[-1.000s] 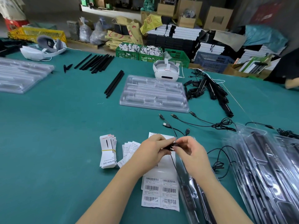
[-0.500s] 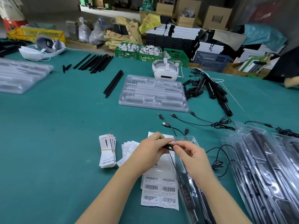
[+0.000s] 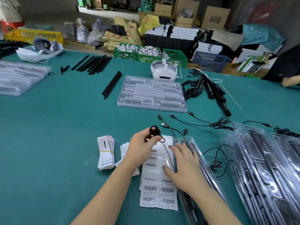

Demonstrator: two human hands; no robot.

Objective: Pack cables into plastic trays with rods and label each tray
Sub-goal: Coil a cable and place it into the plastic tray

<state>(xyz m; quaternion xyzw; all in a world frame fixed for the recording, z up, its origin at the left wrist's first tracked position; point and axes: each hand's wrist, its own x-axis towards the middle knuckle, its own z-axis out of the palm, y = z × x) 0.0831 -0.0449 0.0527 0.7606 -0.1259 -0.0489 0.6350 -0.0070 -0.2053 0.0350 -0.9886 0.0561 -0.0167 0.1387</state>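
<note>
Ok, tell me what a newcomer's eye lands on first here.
First the left hand at centre, pinching a coiled black cable above the barcode label sheet. Then the right hand, spread flat across the clear packed tray beside it. Behind them, a white headset sits on the green table.

Open green table surface (image 3: 48, 151) fills the lower left of the frame. Centre is obstructed by the label sheet (image 3: 158, 194) and card stack (image 3: 105, 153). Loose cables (image 3: 217, 123) and stacked trays (image 3: 263, 168) block the right.
</note>
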